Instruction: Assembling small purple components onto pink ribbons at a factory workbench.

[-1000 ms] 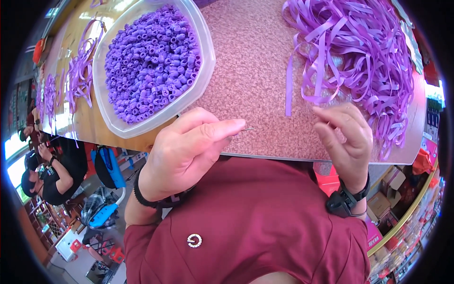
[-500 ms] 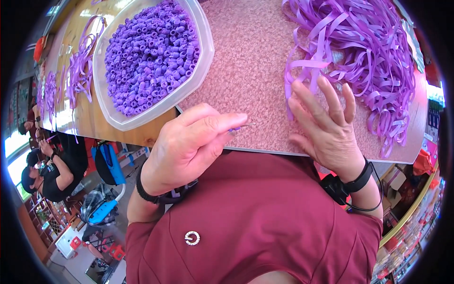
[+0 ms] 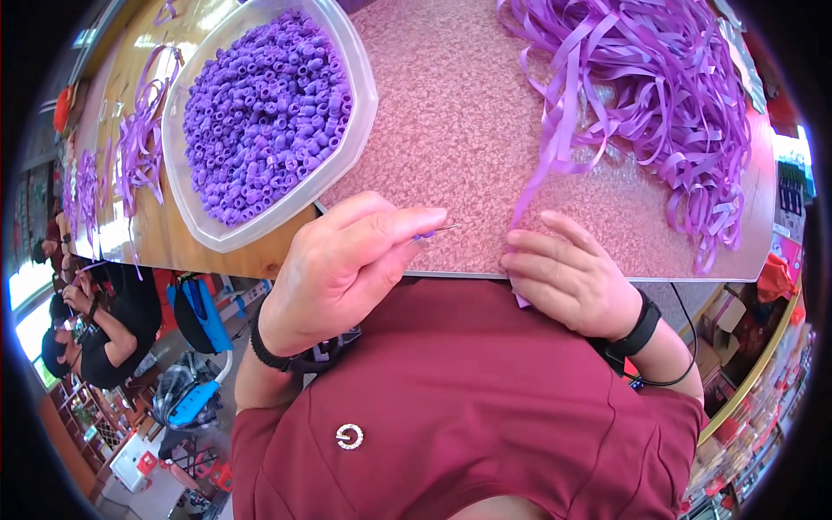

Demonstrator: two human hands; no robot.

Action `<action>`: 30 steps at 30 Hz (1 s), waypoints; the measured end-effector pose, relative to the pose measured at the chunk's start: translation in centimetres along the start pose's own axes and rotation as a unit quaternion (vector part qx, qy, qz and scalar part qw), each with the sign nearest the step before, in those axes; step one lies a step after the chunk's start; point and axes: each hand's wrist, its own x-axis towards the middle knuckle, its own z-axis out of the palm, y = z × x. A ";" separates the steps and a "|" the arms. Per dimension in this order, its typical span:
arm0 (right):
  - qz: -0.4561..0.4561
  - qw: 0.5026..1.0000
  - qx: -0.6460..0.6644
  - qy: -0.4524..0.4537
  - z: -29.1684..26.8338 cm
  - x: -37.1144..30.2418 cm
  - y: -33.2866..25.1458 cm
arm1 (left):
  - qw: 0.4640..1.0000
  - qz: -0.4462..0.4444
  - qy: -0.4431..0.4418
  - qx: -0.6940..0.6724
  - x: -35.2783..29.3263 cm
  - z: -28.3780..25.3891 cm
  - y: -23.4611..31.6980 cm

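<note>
Over the table's near edge, my left hand [image 3: 340,264] is closed, pinching a thin metal hook-like tool [image 3: 445,227] whose fine tip sticks out past the thumb. A small purple piece [image 3: 422,236] sits at those fingertips, mostly hidden by them. To the right, my right hand [image 3: 574,276] is closed on a flat purple ribbon [image 3: 555,156]. That ribbon runs down from a large tangled heap of purple ribbons [image 3: 663,113], and its end shows below my fingers. A gap separates the two hands.
A clear plastic tub [image 3: 362,95] full of small purple plastic caps [image 3: 269,117] stands at left on a wooden surface. More purple ribbons [image 3: 139,152] hang beyond it. The pink patterned tabletop [image 3: 451,104] lies between. A person in black [image 3: 113,321] sits at far left, beside a blue chair [image 3: 198,316].
My right hand has gone from spread fingers beside the heap to closed on a ribbon, drawing it down toward the table edge. The left hand has barely moved.
</note>
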 end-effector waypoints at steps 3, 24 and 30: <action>0.030 0.991 0.127 0.034 -1.3 2.2 0.8 | 1.000 0.005 0.005 -0.010 0.0 -0.3 0.1; 0.306 0.802 0.473 0.199 -4.0 7.8 -2.3 | 0.996 0.076 0.034 -0.035 1.2 -2.4 2.5; 0.311 0.831 0.412 0.208 -3.8 7.7 -2.3 | 0.996 0.043 0.045 -0.056 0.8 -1.9 2.5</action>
